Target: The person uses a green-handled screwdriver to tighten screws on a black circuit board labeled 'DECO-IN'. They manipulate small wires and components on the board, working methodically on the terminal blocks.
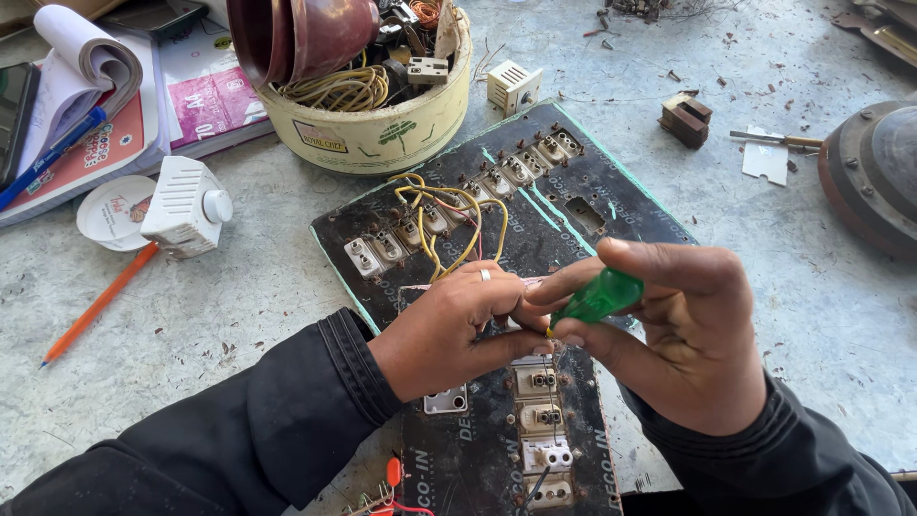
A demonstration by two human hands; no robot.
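Note:
A black switch board (611,205) lies face down on the table, with rows of white switch backs and yellow and red wires (449,225) looped across it. My right hand (683,334) grips a green-handled screwdriver (597,298), its tip pointed down at the middle of the board. My left hand (454,330), with a ring on one finger, presses on the board right beside the tip, fingers pinched together there; what they pinch is hidden. Both arms wear dark sleeves.
A cream tub (382,119) of wires and parts holds a brown pot (301,38) behind the board. A white knob regulator (186,205), orange pencil (95,306), notebooks (86,105), loose white switch (514,86), brown block (686,119) and a round metal part (874,172) lie around.

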